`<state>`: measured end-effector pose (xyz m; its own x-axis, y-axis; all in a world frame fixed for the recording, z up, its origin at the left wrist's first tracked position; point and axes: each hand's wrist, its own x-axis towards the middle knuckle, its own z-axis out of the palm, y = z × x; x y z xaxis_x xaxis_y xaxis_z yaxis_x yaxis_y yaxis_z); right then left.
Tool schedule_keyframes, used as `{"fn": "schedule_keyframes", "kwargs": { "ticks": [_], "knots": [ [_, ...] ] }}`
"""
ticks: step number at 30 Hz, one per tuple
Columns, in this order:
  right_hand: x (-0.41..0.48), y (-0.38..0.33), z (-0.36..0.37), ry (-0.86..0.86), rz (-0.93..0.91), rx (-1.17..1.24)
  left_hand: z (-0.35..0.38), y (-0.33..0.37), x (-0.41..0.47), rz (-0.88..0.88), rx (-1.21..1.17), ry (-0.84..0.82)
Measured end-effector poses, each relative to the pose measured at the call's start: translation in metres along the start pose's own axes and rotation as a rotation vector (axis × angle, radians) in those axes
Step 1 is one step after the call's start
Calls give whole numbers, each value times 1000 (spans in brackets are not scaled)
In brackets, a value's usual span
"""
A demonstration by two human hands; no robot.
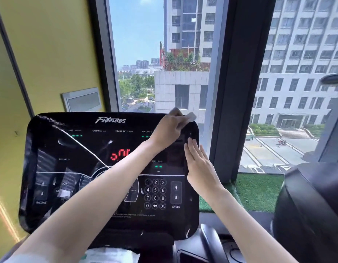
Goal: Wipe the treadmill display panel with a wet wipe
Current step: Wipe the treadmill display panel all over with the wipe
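The panel (pixel 100 145) stood black and glossy in front of the person, tilted back, with "Fitness" lettered along its top edge and a red readout (pixel 120 154) lit near its middle. The left hand (pixel 169 130) reached across the panel from the lower left to the upper right corner. Its grip was closed on the wipe (pixel 191 117), pinched between curled fingers and thumb. The wipe was a small pale wad lying at the panel's top right rim, partly sticking out beyond the knuckles; motion blur softened its outline. The right hand (pixel 199 164) came up from the lower right with no grip on anything: its fingers (pixel 192 147) were straight and together, laid flat against the panel's right edge just below the left hand. The two hands were near each other but apart.

Lower on the panel, a keypad (pixel 155 194) sat between the two forearms, with the speed arrows (pixel 176 192) just to its right. Behind the panel a tall window (pixel 137 54) showed blue sky and high buildings. A yellow wall (pixel 50 54) ran to the left. A strip of green turf (pixel 259 192) lay along the sill at the right, beside a dark machine (pixel 312 205).
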<state>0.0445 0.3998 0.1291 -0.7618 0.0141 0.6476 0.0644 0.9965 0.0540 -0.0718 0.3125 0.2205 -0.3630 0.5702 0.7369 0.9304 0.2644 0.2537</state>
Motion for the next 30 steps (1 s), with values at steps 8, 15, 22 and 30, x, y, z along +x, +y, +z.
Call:
{"fn": "schedule_keyframes", "kwargs": {
  "ticks": [8, 15, 22, 30],
  "knots": [
    [0, -1, 4, -4, 26, -18, 5, 11, -3, 205, 97, -230],
    [0, 0, 2, -4, 21, -29, 9, 12, -3, 192, 61, -255],
    [0, 1, 0, -48, 14, 3, 5, 8, 8, 95, 34, -190],
    [-27, 11, -7, 61, 97, 205, 7, 17, 4, 106, 73, -226]
  ]
}}
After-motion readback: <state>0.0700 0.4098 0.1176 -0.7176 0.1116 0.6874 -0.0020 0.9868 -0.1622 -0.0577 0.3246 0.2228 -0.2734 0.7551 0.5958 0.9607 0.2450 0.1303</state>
